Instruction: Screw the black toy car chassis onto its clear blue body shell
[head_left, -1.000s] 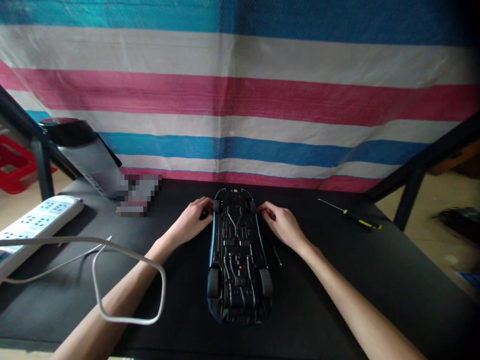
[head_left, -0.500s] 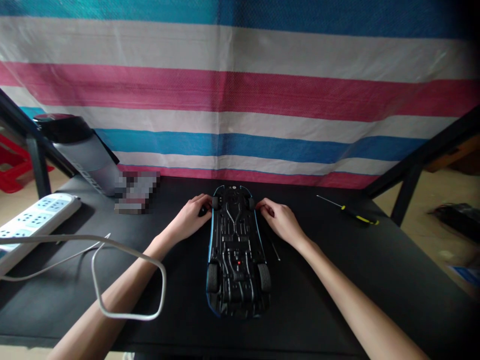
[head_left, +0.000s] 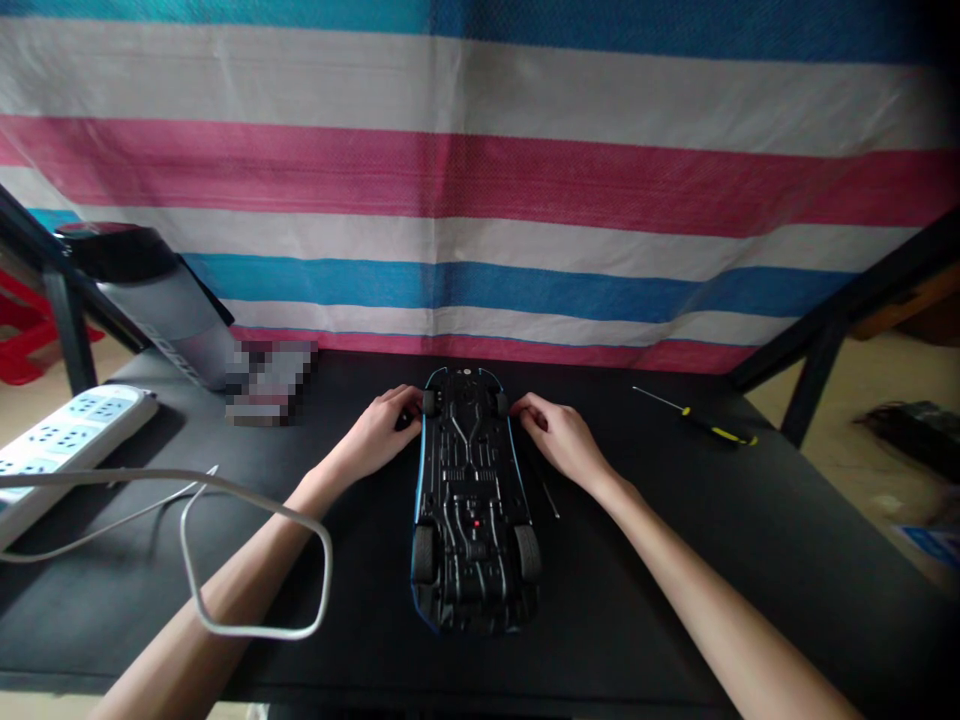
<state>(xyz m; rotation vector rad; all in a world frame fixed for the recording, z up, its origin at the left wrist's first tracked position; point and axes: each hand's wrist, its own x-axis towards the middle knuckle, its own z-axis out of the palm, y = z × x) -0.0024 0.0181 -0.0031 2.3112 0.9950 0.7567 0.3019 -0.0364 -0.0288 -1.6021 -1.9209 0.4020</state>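
A blue toy car [head_left: 474,480] lies upside down on the black table [head_left: 615,620], its black underside and wheels facing up. My left hand [head_left: 382,428] is at the left side of its far end, fingers curled against the edge by the wheel. On the opposite side my right hand [head_left: 559,435] has its bent fingertips at the car's edge. Both hands grip the car between them. A thin metal shaft [head_left: 550,492] lies on the table just right of the car, partly hidden near my right hand.
A yellow and black screwdriver [head_left: 716,428] lies at the right. On the left are a grey bottle [head_left: 169,310], a pixelated item [head_left: 274,382], a white power strip [head_left: 75,440] and a looped white cable [head_left: 259,632]. Behind hangs a striped sheet [head_left: 480,180].
The view has shifted very slightly. Both hands and the car hold the same places relative to each other.
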